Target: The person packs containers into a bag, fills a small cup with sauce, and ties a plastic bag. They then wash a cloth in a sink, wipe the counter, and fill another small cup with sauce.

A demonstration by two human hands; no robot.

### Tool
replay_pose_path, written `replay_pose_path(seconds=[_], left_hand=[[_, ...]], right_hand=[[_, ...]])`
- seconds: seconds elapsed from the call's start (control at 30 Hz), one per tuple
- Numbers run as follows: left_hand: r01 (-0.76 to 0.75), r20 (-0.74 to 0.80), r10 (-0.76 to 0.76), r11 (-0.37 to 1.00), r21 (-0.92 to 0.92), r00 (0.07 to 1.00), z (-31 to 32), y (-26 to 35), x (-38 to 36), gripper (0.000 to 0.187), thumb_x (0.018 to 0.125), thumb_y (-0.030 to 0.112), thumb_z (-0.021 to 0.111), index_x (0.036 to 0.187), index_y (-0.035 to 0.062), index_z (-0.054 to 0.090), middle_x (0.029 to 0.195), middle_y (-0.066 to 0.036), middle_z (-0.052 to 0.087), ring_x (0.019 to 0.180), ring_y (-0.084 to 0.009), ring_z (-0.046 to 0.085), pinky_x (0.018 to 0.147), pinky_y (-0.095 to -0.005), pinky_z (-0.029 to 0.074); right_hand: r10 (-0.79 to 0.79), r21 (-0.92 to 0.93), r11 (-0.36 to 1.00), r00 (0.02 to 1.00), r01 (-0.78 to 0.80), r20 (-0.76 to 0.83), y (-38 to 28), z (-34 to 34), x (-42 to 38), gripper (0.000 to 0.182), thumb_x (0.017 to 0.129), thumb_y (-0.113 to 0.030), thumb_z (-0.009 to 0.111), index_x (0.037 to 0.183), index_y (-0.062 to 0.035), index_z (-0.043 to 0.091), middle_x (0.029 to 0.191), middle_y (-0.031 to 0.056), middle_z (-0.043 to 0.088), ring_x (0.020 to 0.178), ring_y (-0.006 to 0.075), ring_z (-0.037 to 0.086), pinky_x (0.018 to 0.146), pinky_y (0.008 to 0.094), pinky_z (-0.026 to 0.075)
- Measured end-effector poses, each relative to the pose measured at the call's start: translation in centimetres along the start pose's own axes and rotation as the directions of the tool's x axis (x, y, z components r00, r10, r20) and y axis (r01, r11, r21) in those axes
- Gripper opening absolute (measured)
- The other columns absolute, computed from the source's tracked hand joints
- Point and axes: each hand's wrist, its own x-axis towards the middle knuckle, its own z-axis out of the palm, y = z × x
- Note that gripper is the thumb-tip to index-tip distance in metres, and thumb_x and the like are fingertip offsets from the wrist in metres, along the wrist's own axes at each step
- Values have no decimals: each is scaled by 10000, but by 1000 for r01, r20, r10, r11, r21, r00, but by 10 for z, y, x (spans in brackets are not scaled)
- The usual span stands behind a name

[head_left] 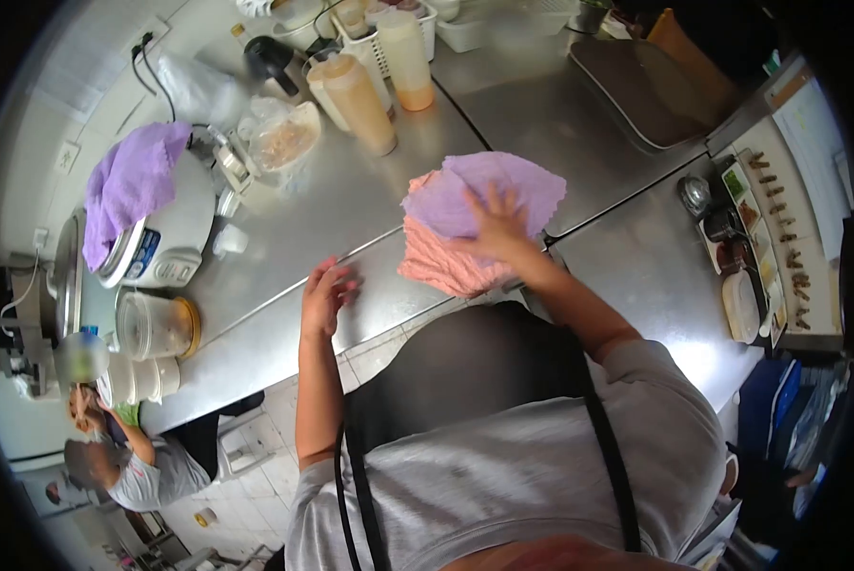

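My right hand lies with fingers spread on a purple cloth, pressing it against the steel counter. Under the purple cloth, and sticking out toward my body, is a crumpled salmon-pink cloth. To the left, my left hand hovers at the counter's front edge, its fingers loosely bent and apart, holding nothing. Both cloths lie across the counter's seams, close to my apron.
Squeeze bottles stand at the back of the steel counter. A rice cooker draped with another purple cloth and plastic tubs are left. A brown tray and an ingredient rack are right. A co-worker is lower left.
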Motion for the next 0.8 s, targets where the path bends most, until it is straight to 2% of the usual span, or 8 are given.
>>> replay_pose_path(seconds=[0.27,0.43,0.5,0.53,0.57,0.63,0.73,0.8], left_hand=[[-235,-219,243,970,64,945,-19,-6,19,320,788,201,526,1076,93,438,897,-40,549,682,-131,547,533,-223,387],[-313,-372,385,919,240,845,-40,0,17,312,803,208,494,1087,92,438,930,-30,536,715,-121,551,571,-222,373],[-330,-437,417,907,263,797,-55,-2,15,313,802,214,491,1088,98,437,920,-24,538,713,-115,543,575,-223,367],[-335,-474,423,905,262,773,-61,-4,14,312,803,215,489,1089,102,435,915,-22,540,711,-110,537,575,-225,363],[-320,-520,409,912,256,750,-64,-5,11,308,802,213,490,1084,105,433,913,-19,540,704,-106,527,572,-226,358],[-301,-590,381,924,234,712,-69,-6,6,296,801,209,491,1073,109,430,910,-15,539,692,-102,511,566,-226,349],[-289,-616,366,930,226,698,-64,-7,8,270,799,195,486,1050,108,435,897,-13,535,681,-97,504,558,-220,347],[-280,-601,381,925,258,703,-55,-6,12,266,799,187,483,1047,103,437,885,-14,533,675,-94,503,554,-214,348]], right_hand=[[-728,49,682,683,730,-52,-38,52,-1,408,771,-349,478,1139,-174,467,1263,134,345,1191,354,257,924,546,195],[-65,159,981,958,113,-279,96,26,17,392,759,-244,441,1108,-65,457,1188,156,406,1107,320,366,940,420,244],[-167,-424,890,749,-164,-641,188,35,-6,521,781,-280,396,1227,-21,331,1223,173,361,1165,332,304,935,484,224],[23,-467,816,827,-340,-562,235,36,-9,504,840,-228,330,1300,-66,203,1320,165,223,1222,347,196,940,522,211],[482,-301,746,793,-594,-372,238,0,-15,542,839,-299,337,1306,-71,182,1334,188,180,1242,356,135,958,544,140],[858,182,499,453,-848,-241,246,-56,-7,594,822,-382,357,1315,-107,169,1341,205,155,1247,373,103,958,554,118],[910,58,364,341,-930,-237,252,-56,53,664,798,-456,371,1324,-126,136,1367,150,123,1260,342,80,974,521,106],[725,-159,648,667,-745,-171,231,-57,86,604,805,-443,365,1315,-175,185,1365,113,165,1257,330,117,973,520,117]])
